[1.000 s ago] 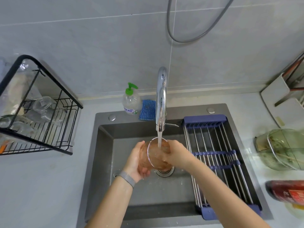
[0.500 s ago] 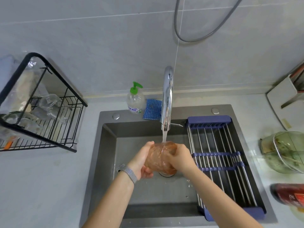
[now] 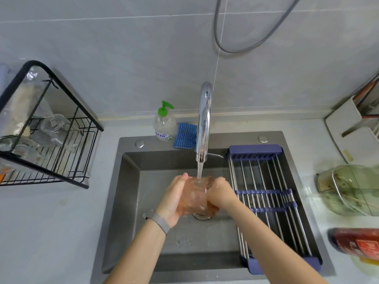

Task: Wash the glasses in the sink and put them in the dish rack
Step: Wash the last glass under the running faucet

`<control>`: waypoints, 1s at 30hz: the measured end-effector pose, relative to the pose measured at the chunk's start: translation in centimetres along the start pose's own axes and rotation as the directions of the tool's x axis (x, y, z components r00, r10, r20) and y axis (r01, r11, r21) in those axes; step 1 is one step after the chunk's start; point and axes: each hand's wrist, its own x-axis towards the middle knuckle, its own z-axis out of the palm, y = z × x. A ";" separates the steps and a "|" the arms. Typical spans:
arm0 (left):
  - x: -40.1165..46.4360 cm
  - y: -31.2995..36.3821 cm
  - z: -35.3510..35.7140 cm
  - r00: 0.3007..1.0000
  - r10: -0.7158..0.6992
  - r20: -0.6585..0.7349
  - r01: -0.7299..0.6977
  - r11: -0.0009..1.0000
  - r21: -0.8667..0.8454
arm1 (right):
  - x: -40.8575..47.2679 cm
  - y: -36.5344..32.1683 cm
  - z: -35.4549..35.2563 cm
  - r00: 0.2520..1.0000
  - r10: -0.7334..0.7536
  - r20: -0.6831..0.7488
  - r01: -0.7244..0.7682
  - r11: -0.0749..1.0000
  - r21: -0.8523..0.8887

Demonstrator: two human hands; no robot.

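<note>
At the far left I see the black wire dish rack [image 3: 61, 152] standing on the pale tabletop [image 3: 51, 232], with a few clear glasses [image 3: 52, 125] lying inside it. To its right, at the back edge of the sink [image 3: 127, 201], stands a clear soap bottle [image 3: 165, 125] with a green pump, and just beside it a blue sponge cloth [image 3: 185, 136]. The chrome faucet [image 3: 204, 121] arches over the basin and water runs from its spout.

Below the stream, my left hand [image 3: 174, 198] cups the near-left side of an amber textured glass [image 3: 195, 193], fingers curled around its wall, a grey band on the wrist. The glass is held over the drain, above the basin floor, mouth up under the water. My right hand [image 3: 222, 193] grips the opposite side of the same glass, fingers wrapped around it, so both hands are closed on it.

Further right, a roll-up drying mat [image 3: 266, 197] of steel rods with blue ends spans the right part of the sink. On the tabletop beyond it sits a greenish transparent container [image 3: 352, 189], and nearer me a red bottle [image 3: 356, 244] lies at the frame's edge. A white holder [image 3: 346, 119] stands in the far right corner.
</note>
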 end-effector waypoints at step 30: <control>0.7 0.7 -1.2 0.995 0.091 0.045 -0.086 0.989 -0.119 | -1.0 0.0 1.3 0.987 0.070 0.142 -0.132 0.858 0.496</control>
